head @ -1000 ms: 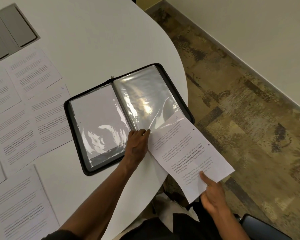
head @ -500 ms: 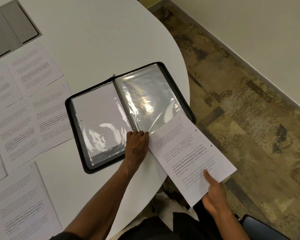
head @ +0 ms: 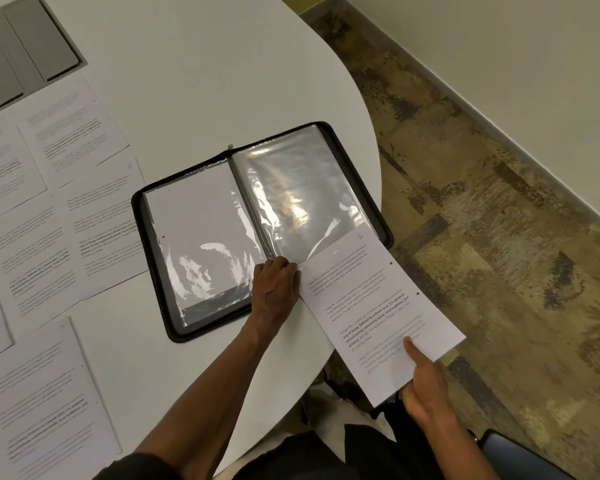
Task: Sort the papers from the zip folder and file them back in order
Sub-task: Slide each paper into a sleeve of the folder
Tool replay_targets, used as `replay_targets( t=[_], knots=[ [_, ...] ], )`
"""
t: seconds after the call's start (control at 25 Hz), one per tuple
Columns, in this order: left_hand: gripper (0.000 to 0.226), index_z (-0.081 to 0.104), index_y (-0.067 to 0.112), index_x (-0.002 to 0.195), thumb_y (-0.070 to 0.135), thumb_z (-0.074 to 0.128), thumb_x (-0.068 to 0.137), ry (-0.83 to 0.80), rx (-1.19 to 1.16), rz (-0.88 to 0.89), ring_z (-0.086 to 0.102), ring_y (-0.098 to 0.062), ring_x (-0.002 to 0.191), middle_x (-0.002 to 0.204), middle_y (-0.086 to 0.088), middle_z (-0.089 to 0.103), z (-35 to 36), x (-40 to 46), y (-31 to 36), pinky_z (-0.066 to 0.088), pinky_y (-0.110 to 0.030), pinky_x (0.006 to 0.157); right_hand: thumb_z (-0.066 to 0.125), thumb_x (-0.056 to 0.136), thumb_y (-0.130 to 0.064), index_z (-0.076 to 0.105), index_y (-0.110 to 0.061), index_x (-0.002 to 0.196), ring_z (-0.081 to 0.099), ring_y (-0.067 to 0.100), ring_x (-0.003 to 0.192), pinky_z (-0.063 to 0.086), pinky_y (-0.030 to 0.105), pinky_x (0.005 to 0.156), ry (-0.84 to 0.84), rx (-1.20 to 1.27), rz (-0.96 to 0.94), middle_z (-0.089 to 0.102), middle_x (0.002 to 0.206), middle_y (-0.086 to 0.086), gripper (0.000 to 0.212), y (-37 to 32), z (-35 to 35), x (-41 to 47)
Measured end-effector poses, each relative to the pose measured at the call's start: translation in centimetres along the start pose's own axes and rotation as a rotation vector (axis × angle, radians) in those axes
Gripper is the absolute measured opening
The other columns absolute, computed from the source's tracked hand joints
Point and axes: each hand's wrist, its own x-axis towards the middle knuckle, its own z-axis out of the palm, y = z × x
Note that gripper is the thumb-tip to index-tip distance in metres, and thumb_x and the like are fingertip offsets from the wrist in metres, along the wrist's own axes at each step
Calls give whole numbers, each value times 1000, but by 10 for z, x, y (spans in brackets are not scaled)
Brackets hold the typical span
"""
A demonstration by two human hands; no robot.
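Office: meeting table (head: 194,81), carpet tiles (head: 499,271)

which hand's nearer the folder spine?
Left. Left hand grips the sleeve edge beside the folder spine; right hand holds the sheet off the table edge.

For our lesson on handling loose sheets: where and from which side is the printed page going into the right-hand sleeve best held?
Grip the printed page at its near free end, coming from the person's side, thumb on top, as the right hand does. Its far end sits at the sleeve mouth, which the left hand holds.
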Motion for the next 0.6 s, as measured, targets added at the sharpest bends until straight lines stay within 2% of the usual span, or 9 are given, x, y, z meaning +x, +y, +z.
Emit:
replay_targets(
  t=[0.16, 0.32, 0.4, 0.48, 0.52, 0.6],
  knots=[
    [12, 67, 11, 82, 17, 64, 92, 5, -24, 65, 59, -25, 69, 80, -6, 64, 5, -1, -4, 45, -34, 71, 63, 98, -21, 61, -27, 120, 62, 31, 114, 50, 54, 99, 66, -97, -32, 68, 123, 10, 23, -3, -9, 5],
    [10, 69, 9, 90, 18, 64, 92, 5, -41, 103, 60, -26, 70, 83, -8, 66, 3, -4, -6, 48, -33, 71, 62, 96, -7, 64, -22, 113, 63, 31, 113, 52, 51, 95, 50, -123, 15, 68, 121, 12, 23, 2, -11, 10],
    [13, 70, 8, 93, 20, 64, 92, -5, -44, 113, 61, -26, 72, 84, -9, 67, 1, -6, -6, 49, -33, 71, 63, 96, -8, 63, -20, 117, 63, 30, 113, 52, 50, 97, 72, -114, 16, 68, 122, 12, 24, 5, -10, 14],
    [13, 70, 8, 90, 20, 64, 91, -12, -29, 116, 60, -26, 71, 83, -9, 67, 1, -6, -7, 48, -33, 69, 68, 95, -16, 56, -20, 129, 63, 27, 112, 53, 46, 92, 139, -124, -16, 67, 123, 10, 36, 8, -11, 17],
    [11, 69, 8, 87, 18, 65, 91, -12, -23, 109, 60, -26, 69, 82, -9, 66, 2, -4, -7, 46, -33, 67, 71, 93, -21, 48, -22, 136, 63, 26, 112, 53, 46, 92, 215, -178, -60, 65, 124, 8, 49, 9, -11, 16],
    [10, 66, 8, 85, 15, 63, 92, -7, -2, 90, 58, -26, 67, 80, -8, 63, 5, -1, -8, 44, -32, 65, 76, 87, -30, 31, -24, 149, 56, 27, 120, 49, 49, 99, 414, -531, -249, 55, 134, 6, 77, 6, -10, 14]
  ],
)
